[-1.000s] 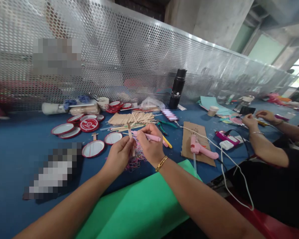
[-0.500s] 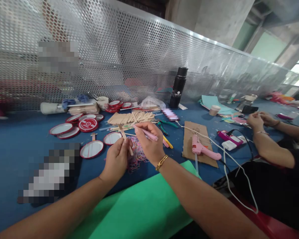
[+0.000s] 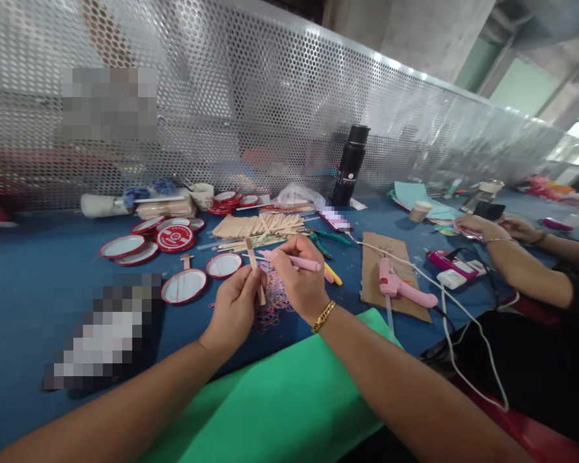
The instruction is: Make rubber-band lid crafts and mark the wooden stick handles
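Observation:
A flat wooden craft stick (image 3: 252, 255) stands tilted in my left hand (image 3: 235, 302), pinched between thumb and fingers. My right hand (image 3: 299, 276) is closed around a pink marker (image 3: 303, 262), whose tip end points left towards the stick. Below and between both hands lies a tangle of multicoloured thread (image 3: 275, 297). Left of my left hand are two round red-rimmed lids with pale insides; the nearer lid (image 3: 184, 287) has a small stick piece at its upper edge, and the other lid (image 3: 224, 265) lies closer to the stick.
Behind my hands lies a pile of craft sticks (image 3: 255, 225). More red lids (image 3: 175, 238) are at the left. A black bottle (image 3: 351, 167), green-handled pliers (image 3: 321, 246) and a pink glue gun (image 3: 400, 287) on cardboard (image 3: 372, 257) stand or lie rightward. A co-worker's hands (image 3: 482, 228) are at far right.
The view has shifted slightly. The marker has drawn a little away from the craft stick, which is now held more upright. The co-worker's near hand has reached further left.

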`<action>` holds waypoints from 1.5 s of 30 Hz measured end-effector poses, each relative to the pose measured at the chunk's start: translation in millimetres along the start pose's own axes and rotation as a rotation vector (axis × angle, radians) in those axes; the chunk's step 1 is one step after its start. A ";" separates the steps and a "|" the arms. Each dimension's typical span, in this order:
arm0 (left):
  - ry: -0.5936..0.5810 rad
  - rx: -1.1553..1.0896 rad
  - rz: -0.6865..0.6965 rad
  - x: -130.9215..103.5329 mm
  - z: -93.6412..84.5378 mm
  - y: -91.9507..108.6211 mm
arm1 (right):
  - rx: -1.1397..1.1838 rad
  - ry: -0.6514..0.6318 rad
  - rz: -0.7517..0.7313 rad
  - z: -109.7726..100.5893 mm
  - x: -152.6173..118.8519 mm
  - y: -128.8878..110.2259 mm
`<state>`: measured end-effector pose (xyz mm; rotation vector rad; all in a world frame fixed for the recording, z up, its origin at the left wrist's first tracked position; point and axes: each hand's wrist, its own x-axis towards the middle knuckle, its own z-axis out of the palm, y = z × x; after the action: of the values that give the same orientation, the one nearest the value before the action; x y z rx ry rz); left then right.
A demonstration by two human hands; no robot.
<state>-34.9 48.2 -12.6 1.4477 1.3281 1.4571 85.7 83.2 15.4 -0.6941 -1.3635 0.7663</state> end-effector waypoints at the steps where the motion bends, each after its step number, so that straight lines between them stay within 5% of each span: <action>1: -0.004 -0.014 -0.004 0.1 -0.3 -0.8 | -0.002 -0.006 0.004 0.1 -0.4 -0.1; 16: -0.010 0.010 0.003 0.3 -0.7 -1.0 | -0.118 -0.083 0.031 0.4 -0.2 6.1; 21: 0.000 0.048 0.008 0.2 -0.7 -1.4 | -0.208 -0.004 -0.021 -0.3 2.0 6.3; 45: 0.004 0.121 0.016 1.1 -1.5 2.2 | -0.135 -0.011 0.048 0.8 1.8 8.2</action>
<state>-36.2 48.4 -10.1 1.5357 1.4316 1.4116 84.4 89.4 9.9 -0.8317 -1.4228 0.7215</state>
